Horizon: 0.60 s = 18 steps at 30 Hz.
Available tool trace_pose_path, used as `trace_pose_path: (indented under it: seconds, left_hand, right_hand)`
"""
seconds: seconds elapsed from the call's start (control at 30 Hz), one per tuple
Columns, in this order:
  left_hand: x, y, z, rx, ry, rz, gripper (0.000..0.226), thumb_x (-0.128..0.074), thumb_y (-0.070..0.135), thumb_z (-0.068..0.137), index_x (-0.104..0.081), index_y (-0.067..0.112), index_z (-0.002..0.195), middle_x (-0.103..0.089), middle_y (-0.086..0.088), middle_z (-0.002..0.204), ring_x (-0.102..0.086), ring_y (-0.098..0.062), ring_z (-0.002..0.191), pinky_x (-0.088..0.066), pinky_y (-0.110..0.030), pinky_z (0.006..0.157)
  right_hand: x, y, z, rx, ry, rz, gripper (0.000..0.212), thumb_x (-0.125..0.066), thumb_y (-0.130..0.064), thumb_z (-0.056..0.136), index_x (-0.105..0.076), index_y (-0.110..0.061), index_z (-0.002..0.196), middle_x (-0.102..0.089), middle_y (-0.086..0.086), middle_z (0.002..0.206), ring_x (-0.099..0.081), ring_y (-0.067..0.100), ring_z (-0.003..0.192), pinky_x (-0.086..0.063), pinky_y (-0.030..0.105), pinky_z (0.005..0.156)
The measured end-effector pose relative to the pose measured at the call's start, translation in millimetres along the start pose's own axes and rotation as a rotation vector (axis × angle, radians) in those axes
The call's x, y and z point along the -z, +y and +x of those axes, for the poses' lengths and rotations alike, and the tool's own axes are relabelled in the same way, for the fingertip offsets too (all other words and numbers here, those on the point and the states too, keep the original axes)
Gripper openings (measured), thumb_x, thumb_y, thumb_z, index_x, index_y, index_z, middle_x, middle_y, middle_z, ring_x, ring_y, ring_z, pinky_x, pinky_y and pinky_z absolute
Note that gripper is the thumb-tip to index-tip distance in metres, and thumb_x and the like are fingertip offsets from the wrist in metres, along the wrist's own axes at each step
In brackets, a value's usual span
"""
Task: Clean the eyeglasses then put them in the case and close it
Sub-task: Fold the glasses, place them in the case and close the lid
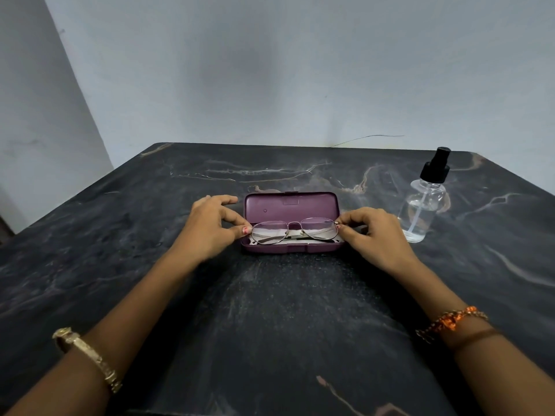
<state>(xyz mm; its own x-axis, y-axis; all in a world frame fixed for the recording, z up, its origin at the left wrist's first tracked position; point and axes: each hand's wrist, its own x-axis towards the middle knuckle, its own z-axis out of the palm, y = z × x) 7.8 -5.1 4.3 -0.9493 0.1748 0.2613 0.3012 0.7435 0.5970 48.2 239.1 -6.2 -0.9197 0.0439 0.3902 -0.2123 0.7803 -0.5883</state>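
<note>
A purple eyeglass case [291, 205] lies open in the middle of the dark marble table [285, 310], its lid standing up at the back. Thin metal-framed eyeglasses [295, 231] with folded arms sit over the case's tray, above a pale cloth lining. My left hand [210, 232] pinches the left end of the frame with thumb and fingers. My right hand [375, 232] pinches the right end the same way. Whether the glasses rest in the tray or hover just above it cannot be told.
A clear spray bottle [423, 205] with a black pump top stands upright to the right of the case, close to my right hand. A pale wall rises behind the table's far edge. The table's left edge runs diagonally at the left.
</note>
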Motion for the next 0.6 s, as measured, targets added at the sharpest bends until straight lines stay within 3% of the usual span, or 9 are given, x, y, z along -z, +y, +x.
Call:
trace_pose_path:
  seconds: [0.17, 0.27, 0.4, 0.5, 0.6]
  left_hand:
    - [-1.6, -0.4, -0.3, -0.011, 0.036, -0.028, 0.011, -0.070, 0.015, 0.073, -0.072, 0.018, 0.084, -0.050, -0.004, 0.131, -0.038, -0.021, 0.125, -0.028, -0.035, 0.103]
    - [-2.1, -0.9, -0.5, -0.003, 0.060, -0.041, 0.016, -0.072, 0.014, 0.071, -0.071, 0.020, 0.086, -0.052, -0.004, 0.127, -0.043, -0.019, 0.120, -0.027, -0.025, 0.094]
    - [-2.1, -1.8, -1.1, 0.011, 0.076, -0.058, 0.021, -0.074, 0.018, 0.069, -0.063, 0.025, 0.086, -0.052, -0.007, 0.125, -0.043, -0.022, 0.120, -0.030, -0.029, 0.095]
    - [-2.9, -4.5, -0.3, 0.057, 0.028, -0.026, 0.035, -0.070, 0.023, 0.073, -0.056, 0.023, 0.105, -0.049, -0.008, 0.129, -0.042, -0.028, 0.119, -0.034, -0.037, 0.095]
    - [-4.5, -5.8, -0.1, 0.062, -0.005, -0.081, 0.049, -0.068, 0.022, 0.076, -0.047, 0.019, 0.120, -0.049, -0.007, 0.132, -0.042, -0.023, 0.123, -0.033, -0.034, 0.098]
  right_hand:
    - [-2.5, 0.5, -0.1, 0.000, 0.003, 0.009, 0.012, -0.058, -0.013, 0.082, -0.070, -0.012, 0.081, -0.071, 0.001, 0.080, -0.064, 0.015, 0.076, -0.049, 0.030, 0.074]
    - [-3.1, 1.8, 0.2, 0.006, 0.009, 0.056, 0.009, -0.059, -0.011, 0.080, -0.063, -0.020, 0.083, -0.062, -0.012, 0.072, -0.059, 0.004, 0.069, -0.045, 0.016, 0.066]
    - [-2.2, 2.8, 0.7, 0.021, -0.002, 0.050, 0.011, -0.060, -0.010, 0.080, -0.059, -0.021, 0.078, -0.058, -0.016, 0.068, -0.055, 0.000, 0.067, -0.041, 0.017, 0.065]
    - [-1.3, 2.4, 1.2, 0.029, -0.014, 0.043, 0.012, -0.061, -0.009, 0.079, -0.061, -0.021, 0.076, -0.058, -0.014, 0.067, -0.055, 0.002, 0.066, -0.042, 0.015, 0.064]
    - [-1.2, 2.9, 0.6, 0.031, -0.017, 0.053, 0.012, -0.061, -0.009, 0.078, -0.061, -0.021, 0.075, -0.058, -0.015, 0.065, -0.056, 0.002, 0.065, -0.042, 0.011, 0.062]
